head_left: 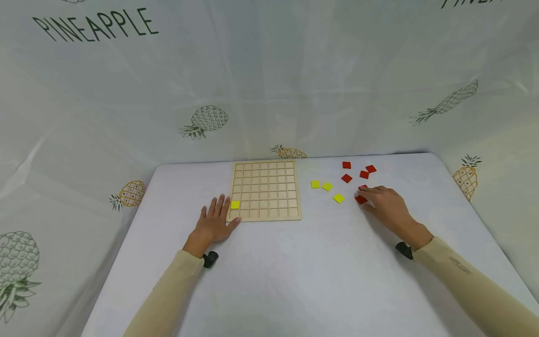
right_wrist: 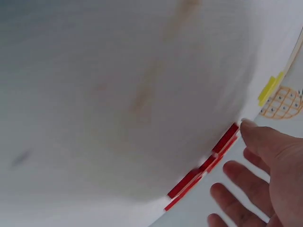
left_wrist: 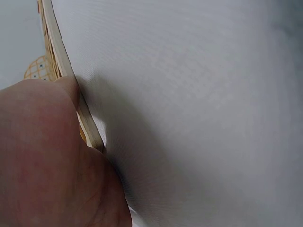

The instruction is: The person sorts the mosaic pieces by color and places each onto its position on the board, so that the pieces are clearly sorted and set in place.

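Observation:
A wooden grid board (head_left: 265, 190) lies on the table, with a yellow square tile (head_left: 235, 205) in a cell near its lower left corner. My left hand (head_left: 212, 224) rests palm down with spread fingers, its fingertips at the board's left edge and its thumb by the near corner. In the left wrist view the board's edge (left_wrist: 90, 123) runs beside that thumb. Over at the right, my right hand (head_left: 388, 206) reaches with loose, parted fingers over two red tiles (head_left: 360, 200), partly covering them. The right wrist view shows the thumb tip (right_wrist: 248, 127) close by a red tile (right_wrist: 225, 138).
Several other red tiles (head_left: 346, 178) lie scattered just beyond my right hand. Between them and the board are three loose yellow tiles (head_left: 327, 186). A pale curtain (head_left: 337, 93) printed with pineapples hangs behind the white table (head_left: 286, 271).

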`<state>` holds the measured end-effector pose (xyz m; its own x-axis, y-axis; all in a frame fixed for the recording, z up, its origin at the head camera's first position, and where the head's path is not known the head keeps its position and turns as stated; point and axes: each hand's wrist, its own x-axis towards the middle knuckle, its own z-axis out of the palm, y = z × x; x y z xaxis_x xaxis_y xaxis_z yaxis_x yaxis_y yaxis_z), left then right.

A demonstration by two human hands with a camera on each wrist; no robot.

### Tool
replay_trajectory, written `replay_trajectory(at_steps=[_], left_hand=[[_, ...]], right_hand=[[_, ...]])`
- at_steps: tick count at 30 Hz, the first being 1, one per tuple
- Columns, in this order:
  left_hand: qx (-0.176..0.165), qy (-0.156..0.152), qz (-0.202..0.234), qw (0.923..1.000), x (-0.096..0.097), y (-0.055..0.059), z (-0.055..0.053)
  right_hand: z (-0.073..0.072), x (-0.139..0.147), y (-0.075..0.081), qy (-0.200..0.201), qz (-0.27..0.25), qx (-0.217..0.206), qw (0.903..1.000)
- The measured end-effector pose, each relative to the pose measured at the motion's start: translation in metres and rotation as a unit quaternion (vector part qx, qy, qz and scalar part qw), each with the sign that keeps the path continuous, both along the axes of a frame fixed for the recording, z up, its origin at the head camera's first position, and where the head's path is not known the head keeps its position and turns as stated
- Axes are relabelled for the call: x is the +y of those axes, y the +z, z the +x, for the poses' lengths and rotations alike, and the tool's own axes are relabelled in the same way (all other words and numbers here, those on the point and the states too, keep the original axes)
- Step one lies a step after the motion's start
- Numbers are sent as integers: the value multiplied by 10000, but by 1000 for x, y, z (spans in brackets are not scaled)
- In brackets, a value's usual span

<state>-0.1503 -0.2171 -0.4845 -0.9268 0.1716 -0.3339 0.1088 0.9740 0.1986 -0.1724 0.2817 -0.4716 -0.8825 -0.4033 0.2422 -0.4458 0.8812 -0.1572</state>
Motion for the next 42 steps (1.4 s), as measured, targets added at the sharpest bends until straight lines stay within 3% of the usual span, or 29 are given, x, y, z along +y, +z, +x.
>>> replay_trajectory(at_steps=[8,17,27,34,42], left_hand=[[-35,60,42,10000,5,11,4],[57,51,79,9999,7,11,4],[74,113,59,9999,7,12,5],[67,107,-7,9999,6,11,5],[55,71,-44,9999,6,10,6]], right_hand=[[-14,-25,-4,803,81,-77,9967],[-21,-35,-5,1351,146,-256,9904],[-19,-40,1,1544,752,142,9850],[-16,-52,5,1452,987,260,9841],[-15,-88,12,1540,780,446,9840]])
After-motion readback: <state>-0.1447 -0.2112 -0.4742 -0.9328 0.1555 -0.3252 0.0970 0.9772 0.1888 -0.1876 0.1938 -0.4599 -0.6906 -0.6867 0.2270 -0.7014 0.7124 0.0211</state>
